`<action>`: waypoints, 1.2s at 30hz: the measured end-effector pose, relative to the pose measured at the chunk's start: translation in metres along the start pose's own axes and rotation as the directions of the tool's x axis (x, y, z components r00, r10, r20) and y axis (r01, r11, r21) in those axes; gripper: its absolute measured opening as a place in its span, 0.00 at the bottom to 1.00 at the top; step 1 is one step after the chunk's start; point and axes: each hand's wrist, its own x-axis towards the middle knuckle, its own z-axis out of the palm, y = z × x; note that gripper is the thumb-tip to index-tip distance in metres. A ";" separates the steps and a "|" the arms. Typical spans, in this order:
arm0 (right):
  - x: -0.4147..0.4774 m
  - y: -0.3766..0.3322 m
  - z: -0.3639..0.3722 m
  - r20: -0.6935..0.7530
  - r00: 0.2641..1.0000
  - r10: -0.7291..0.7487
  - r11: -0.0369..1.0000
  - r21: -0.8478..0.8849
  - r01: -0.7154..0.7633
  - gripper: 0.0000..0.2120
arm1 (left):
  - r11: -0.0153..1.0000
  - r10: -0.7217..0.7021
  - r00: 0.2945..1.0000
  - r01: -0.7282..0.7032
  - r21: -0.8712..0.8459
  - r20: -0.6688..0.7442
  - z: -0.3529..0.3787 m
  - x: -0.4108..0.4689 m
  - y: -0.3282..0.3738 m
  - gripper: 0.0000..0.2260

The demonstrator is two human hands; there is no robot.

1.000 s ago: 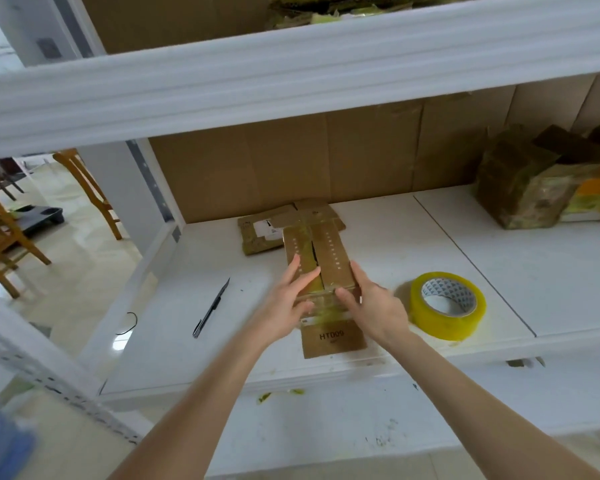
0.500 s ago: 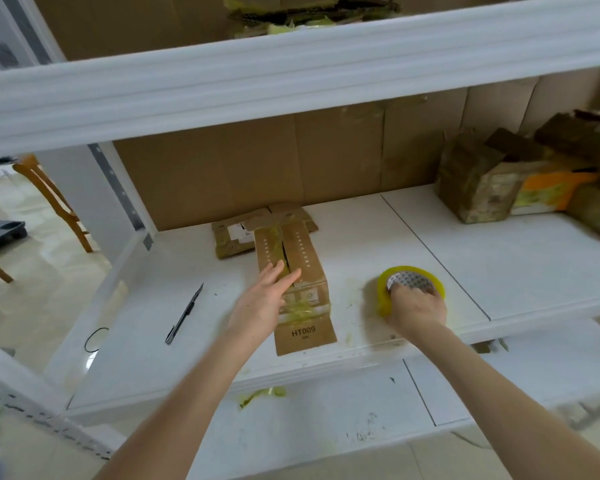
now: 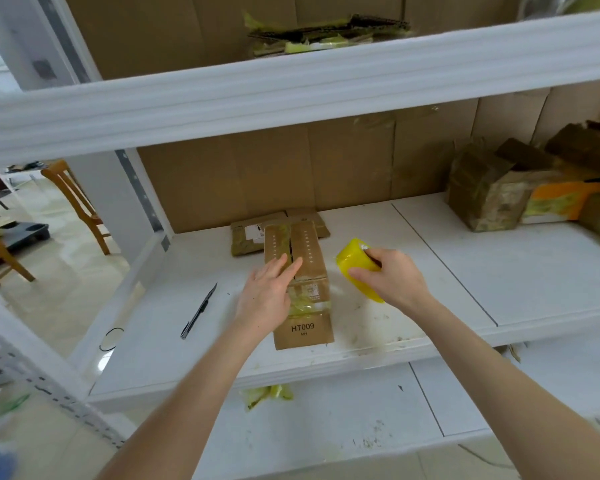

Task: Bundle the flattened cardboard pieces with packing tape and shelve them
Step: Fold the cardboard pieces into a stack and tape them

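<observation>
The cardboard [image 3: 309, 251] lies near the shelf's [image 3: 499, 271] front edge, pressed by the left hand [image 3: 267, 297], fingers [image 3: 293, 268] straight; the right hand [image 3: 394, 277] curls round the tape [image 3: 355, 264] just beside; lift that palm early and the stack may splay before it's wrapped.

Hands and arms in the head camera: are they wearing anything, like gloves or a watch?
No. The left hand and the right hand are bare, with no gloves and no rings that I can see. The left forearm and the right forearm are bare too: no sleeves, watch or bracelet in view.
</observation>
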 end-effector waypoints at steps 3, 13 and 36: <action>0.000 -0.010 -0.008 -0.003 1.000 -0.027 1.000 0.010 0.027 0.14 | 0.985 -0.058 0.997 0.048 -0.167 -0.056 -0.011 0.001 0.006 0.27; -0.001 -0.036 -0.023 0.070 0.984 -0.165 0.985 -0.046 0.169 0.13 | 0.800 -0.190 0.946 -0.004 -0.600 -0.261 -0.034 0.024 0.058 0.01; 0.005 -0.004 -0.054 0.300 0.922 -0.246 0.868 0.491 0.072 0.32 | 0.521 -0.442 0.891 0.163 -0.838 -0.102 -0.046 0.022 0.042 0.08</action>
